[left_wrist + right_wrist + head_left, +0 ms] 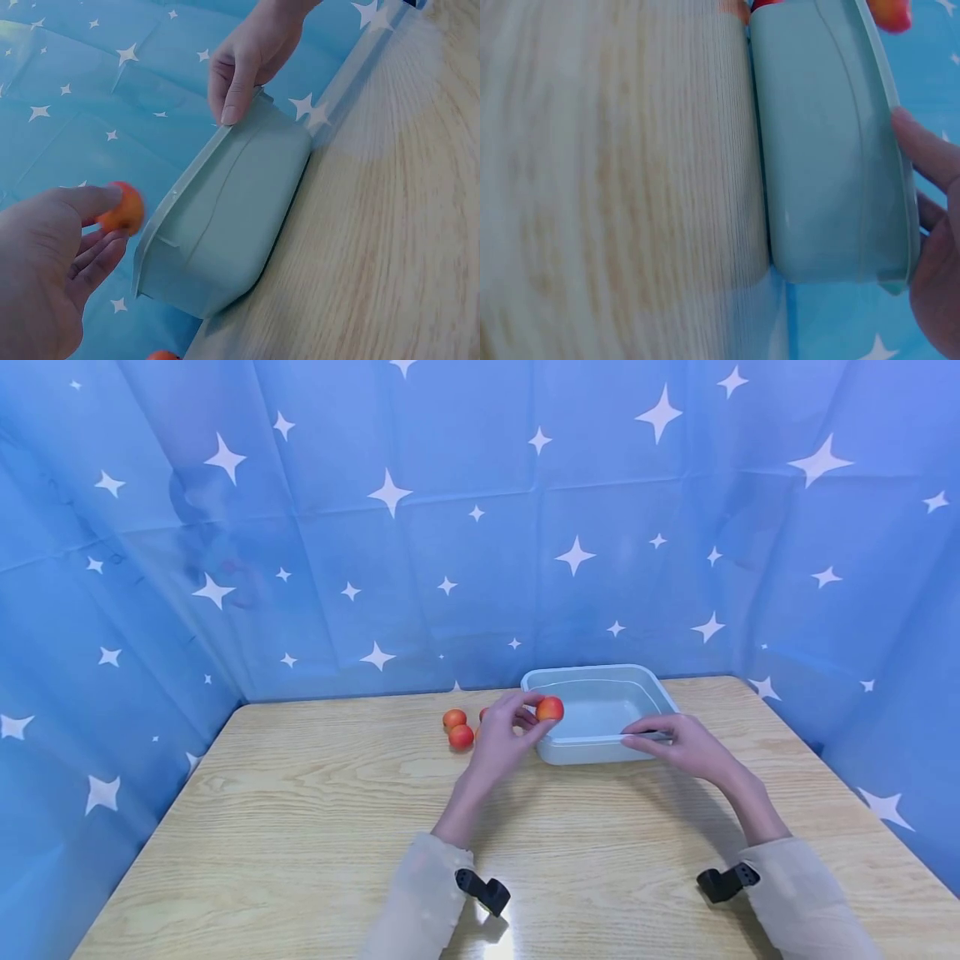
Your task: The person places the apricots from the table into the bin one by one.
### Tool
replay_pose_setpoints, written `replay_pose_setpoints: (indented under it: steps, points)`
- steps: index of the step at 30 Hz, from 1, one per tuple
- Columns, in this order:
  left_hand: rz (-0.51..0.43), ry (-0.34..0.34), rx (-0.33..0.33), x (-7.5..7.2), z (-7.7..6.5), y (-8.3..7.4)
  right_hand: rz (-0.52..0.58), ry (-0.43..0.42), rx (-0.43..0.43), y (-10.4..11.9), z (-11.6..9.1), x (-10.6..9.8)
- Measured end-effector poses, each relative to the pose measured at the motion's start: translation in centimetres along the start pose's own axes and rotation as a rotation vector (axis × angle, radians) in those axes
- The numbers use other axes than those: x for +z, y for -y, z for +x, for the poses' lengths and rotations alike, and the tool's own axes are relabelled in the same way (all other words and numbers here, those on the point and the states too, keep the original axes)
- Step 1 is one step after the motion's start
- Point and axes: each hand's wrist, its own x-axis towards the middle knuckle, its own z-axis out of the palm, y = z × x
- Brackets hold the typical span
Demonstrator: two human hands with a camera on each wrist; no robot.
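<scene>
In the head view my left hand (504, 737) pinches a small round red-orange fruit (551, 708) between thumb and fingers, at the left rim of a pale blue-green plastic basin (600, 752). The left wrist view shows this fruit (124, 208) held just off the basin's rim (169, 202). My right hand (686, 745) grips the basin's near rim toward its right end, thumb on the outside. Several more red-orange fruits (461, 737) lie on the table left of the basin, some partly hidden behind my left hand.
The wooden table (315, 802) carries the basin near its far edge. A blue curtain (450, 527) with white stars hangs behind the table and along both sides. Black wrist cameras are strapped over both sleeves (423, 893).
</scene>
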Motion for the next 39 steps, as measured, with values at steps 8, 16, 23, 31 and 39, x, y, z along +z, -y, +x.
replay_pose_setpoints:
  steps: [8, 16, 23, 31, 39]
  points:
    - [-0.038, 0.007, 0.001, -0.1, -0.1, 0.2, -0.013, 0.002, 0.002, 0.2, 0.2, -0.1]
    - [0.038, 0.004, 0.003, -0.6, -0.6, 0.6, -0.018, 0.003, 0.004, 0.2, 0.0, 0.0]
    - [0.109, -0.024, -0.013, -1.7, -1.2, 1.7, -0.033, -0.006, 0.010, 0.1, 0.0, 0.1]
    - [0.258, -0.018, -0.106, -3.7, -2.4, 2.9, -0.026, -0.005, -0.004, 0.1, 0.1, 0.0]
    - [0.299, -0.032, -0.160, -5.5, -3.1, 4.3, -0.037, -0.010, -0.011, 0.0, 0.1, 0.1]
